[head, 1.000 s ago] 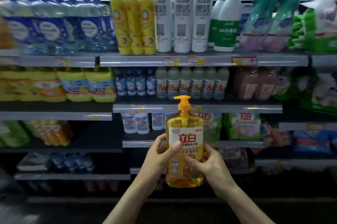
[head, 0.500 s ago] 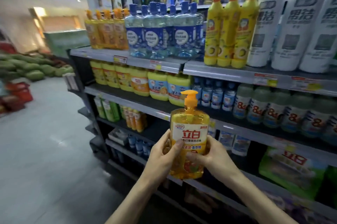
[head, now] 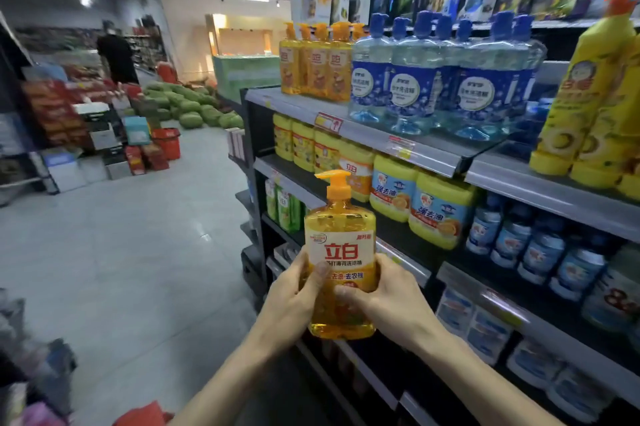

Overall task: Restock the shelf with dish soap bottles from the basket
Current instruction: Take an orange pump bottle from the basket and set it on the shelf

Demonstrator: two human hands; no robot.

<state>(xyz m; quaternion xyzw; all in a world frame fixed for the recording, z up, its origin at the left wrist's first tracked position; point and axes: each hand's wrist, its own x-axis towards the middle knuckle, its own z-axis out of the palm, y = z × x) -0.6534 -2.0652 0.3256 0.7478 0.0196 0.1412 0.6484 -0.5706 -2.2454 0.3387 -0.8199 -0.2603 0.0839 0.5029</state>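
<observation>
At the far left, stacked cartons [head: 65, 113] lined the aisle, with a red basket [head: 168, 145] on the floor [head: 131, 252] beside them. Behind it lay a pile of watermelons [head: 194, 106], and a person in dark clothes [head: 116, 56] stood farther back.

In the middle, the left hand [head: 291, 301] gripped the dish soap bottle [head: 341, 238] from its left side, the thumb pressed across the front of the label. The bottle was upright in the air, in front of the shelving and touching no shelf, its orange pump on top. The right hand [head: 391, 297] grasped it from the right side, fingers wrapped round the lower body.

Up and to the right of the bottle, the top shelf [head: 367, 129] carried a row of matching orange pump bottles [head: 315, 65] at its left end. Blue bottles [head: 433, 82] stood just beside them. One shelf down sat yellow tubs [head: 415, 197]. At the far right, tall yellow bottles [head: 588, 106] stood on the next shelf section.
</observation>
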